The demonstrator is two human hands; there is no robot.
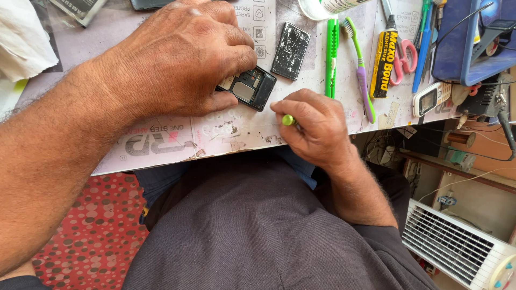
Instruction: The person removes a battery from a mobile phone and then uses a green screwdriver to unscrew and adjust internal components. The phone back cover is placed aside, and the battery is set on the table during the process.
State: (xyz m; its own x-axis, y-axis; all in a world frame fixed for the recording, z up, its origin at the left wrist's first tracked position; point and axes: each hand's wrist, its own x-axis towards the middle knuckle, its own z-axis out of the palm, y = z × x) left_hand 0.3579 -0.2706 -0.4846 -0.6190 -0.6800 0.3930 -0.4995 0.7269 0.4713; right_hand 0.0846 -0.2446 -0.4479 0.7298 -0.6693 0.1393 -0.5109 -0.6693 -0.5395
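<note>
At frame centre, your left hand (180,59) pins the opened phone (248,87) flat while your right hand (317,126) pinches a green tool (288,120); keep that phone steady.

The surface (161,145) wears a printed sheet, matt and scuffed with torn patches; the opened phone (248,87) under the left hand (183,59) is dark plastic with dull metal parts inside; the black back cover (291,51) beside it is scratched and worn pale; the tool (288,120) in the right hand (317,126) has a glossy green plastic handle; the toothbrush (361,70) is smooth plastic; the adhesive tube (384,62) looks glossy; the trousers (252,231) are matt grey cloth
</note>
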